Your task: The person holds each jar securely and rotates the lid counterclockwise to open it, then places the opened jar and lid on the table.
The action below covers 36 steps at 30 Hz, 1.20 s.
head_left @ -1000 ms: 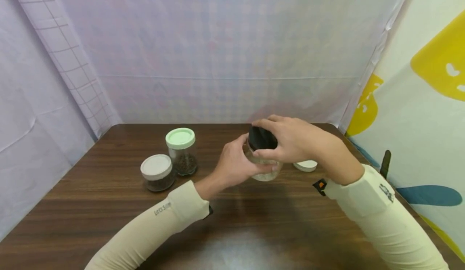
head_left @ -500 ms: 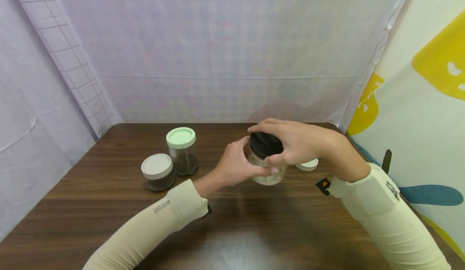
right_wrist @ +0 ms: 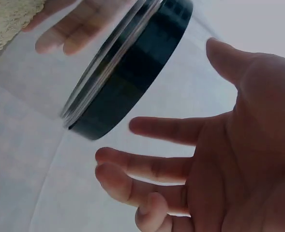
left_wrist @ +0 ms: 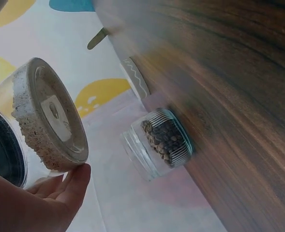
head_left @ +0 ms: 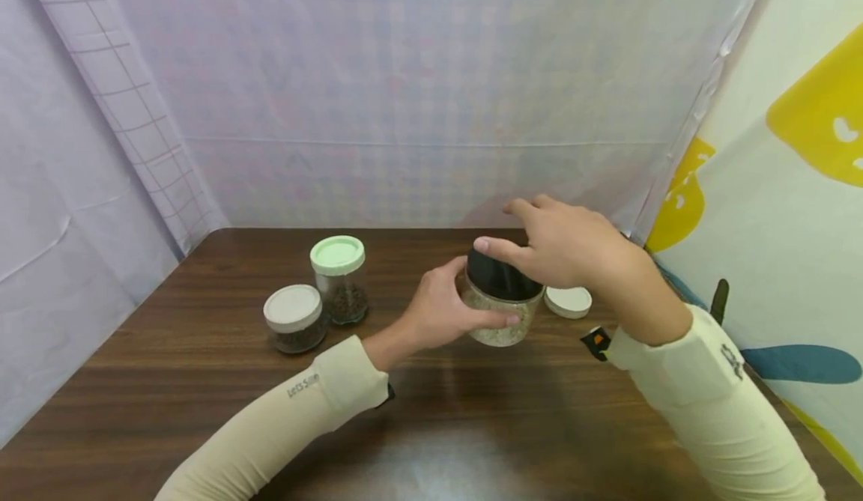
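Observation:
My left hand (head_left: 441,306) grips a clear jar (head_left: 500,330) round its side, raised over the table and tilted. Pale, grainy stuff fills its lower part (left_wrist: 50,125). A black lid (head_left: 499,275) sits on the jar's mouth. Just off that lid, my right hand (head_left: 573,243) has its fingers spread; the right wrist view has a gap between the fingertips and the black lid (right_wrist: 137,72). Beyond the held jar, in the left wrist view, stands an uncovered glass jar (left_wrist: 161,137) of dark, bean-like pieces. The head view hides it. A white lid (head_left: 568,302) lies to the right.
On the left of the brown wooden table (head_left: 431,426) stand a tall jar with a green lid (head_left: 337,255) and a short jar with a white lid (head_left: 292,310), both with dark contents. A pale curtain (head_left: 418,96) hangs behind the table.
My right hand has let go of the black lid and risen away to the right, fingers opening out. The jar has shifted slightly right and down in my left hand.

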Each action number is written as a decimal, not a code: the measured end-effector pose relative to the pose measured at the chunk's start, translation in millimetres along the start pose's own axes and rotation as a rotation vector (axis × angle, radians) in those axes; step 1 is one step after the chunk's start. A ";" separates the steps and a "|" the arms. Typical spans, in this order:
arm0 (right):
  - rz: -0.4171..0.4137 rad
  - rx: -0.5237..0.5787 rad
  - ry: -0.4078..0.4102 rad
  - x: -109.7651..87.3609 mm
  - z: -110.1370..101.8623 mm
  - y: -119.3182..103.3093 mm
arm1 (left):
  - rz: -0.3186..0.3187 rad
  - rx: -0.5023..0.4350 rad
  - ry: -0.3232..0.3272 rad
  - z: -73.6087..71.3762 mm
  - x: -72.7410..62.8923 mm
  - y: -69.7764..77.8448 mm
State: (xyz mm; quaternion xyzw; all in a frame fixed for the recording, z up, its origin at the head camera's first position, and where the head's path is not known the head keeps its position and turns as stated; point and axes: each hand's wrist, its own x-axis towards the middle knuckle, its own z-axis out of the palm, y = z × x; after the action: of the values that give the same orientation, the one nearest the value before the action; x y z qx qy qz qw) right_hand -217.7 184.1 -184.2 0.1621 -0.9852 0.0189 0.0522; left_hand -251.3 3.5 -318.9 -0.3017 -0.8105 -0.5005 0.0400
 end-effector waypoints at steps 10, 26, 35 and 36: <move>0.013 -0.112 -0.114 6.9 15.5 -8.9 | -0.015 0.017 0.001 5.3 0.0 -0.6; -0.134 -0.082 -0.182 7.1 12.7 -2.4 | -0.021 0.034 -0.009 6.4 1.7 2.5; -0.260 0.030 -0.235 6.2 9.5 5.9 | -0.017 0.066 -0.019 5.9 0.7 2.8; -0.282 0.040 -0.235 5.8 8.9 6.8 | -0.013 0.065 -0.021 5.7 0.7 2.9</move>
State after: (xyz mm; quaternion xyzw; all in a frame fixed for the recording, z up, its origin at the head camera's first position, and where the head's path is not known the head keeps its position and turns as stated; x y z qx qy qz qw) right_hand -226.2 188.2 -192.5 0.3006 -0.9515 0.0120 -0.0645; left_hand -248.9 9.4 -319.2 -0.3003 -0.8286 -0.4710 0.0379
